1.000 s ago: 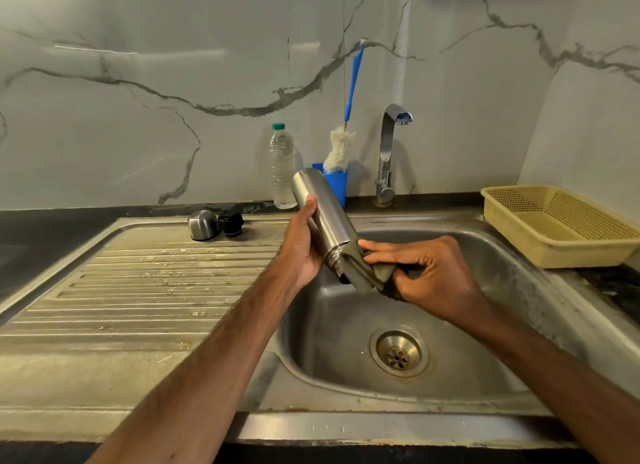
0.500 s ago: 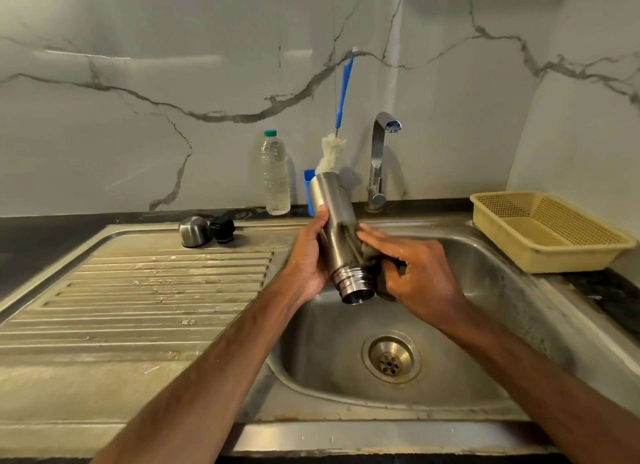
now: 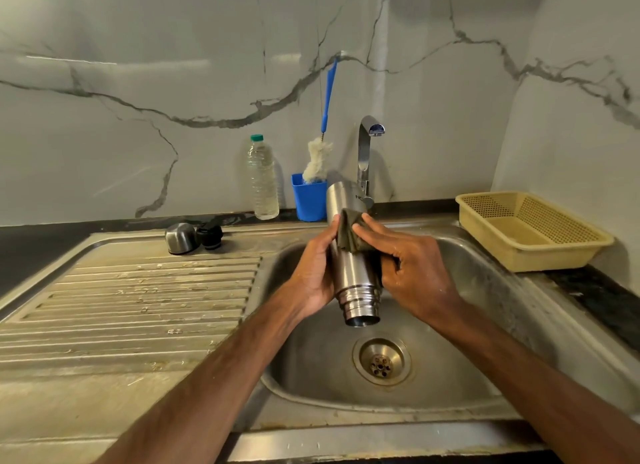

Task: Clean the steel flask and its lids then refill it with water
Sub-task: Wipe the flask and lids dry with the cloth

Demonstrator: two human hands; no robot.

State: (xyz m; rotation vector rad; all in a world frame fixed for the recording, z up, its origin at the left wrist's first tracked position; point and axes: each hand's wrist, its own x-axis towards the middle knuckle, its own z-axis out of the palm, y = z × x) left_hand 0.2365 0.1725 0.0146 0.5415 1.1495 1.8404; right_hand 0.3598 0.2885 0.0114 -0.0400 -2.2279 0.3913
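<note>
- Over the sink basin [image 3: 485, 290], the steel flask [image 3: 353, 276] is held in the air, well above the drain [image 3: 381, 361]. It is tilted, with its base up toward the wall and its open, stepped mouth pointing down and toward the camera.
- The left hand [image 3: 315, 273] wraps the flask's left side at about mid-body. Its grip is closed round the steel, with the thumb lying up along the front.
- The right hand [image 3: 412, 269] holds a dark grey-green cloth [image 3: 349, 235] against the upper front of the flask. The forefinger lies fairly straight over the cloth, and the other fingers curl and bunch the rest of it against the flask's right side, so this grip is closed on the cloth.
- Both lids lie at the back edge of the ribbed draining board [image 3: 138, 308], well to the left of the flask. The steel cap [image 3: 180, 238] is on its side, and the black stopper [image 3: 209, 236] is just beside it on the right.
- Along the marble wall a clear plastic bottle [image 3: 263, 179] with a green cap stands upright. Next to it, a blue cup [image 3: 308, 197] holds a bottle brush [image 3: 317, 159] with a white head and a blue handle.
- The tap [image 3: 365, 152] rises behind the flask's base.
- A yellow perforated basket [image 3: 530, 252] sits on the dark worktop [image 3: 606, 301] to the right of the sink.
</note>
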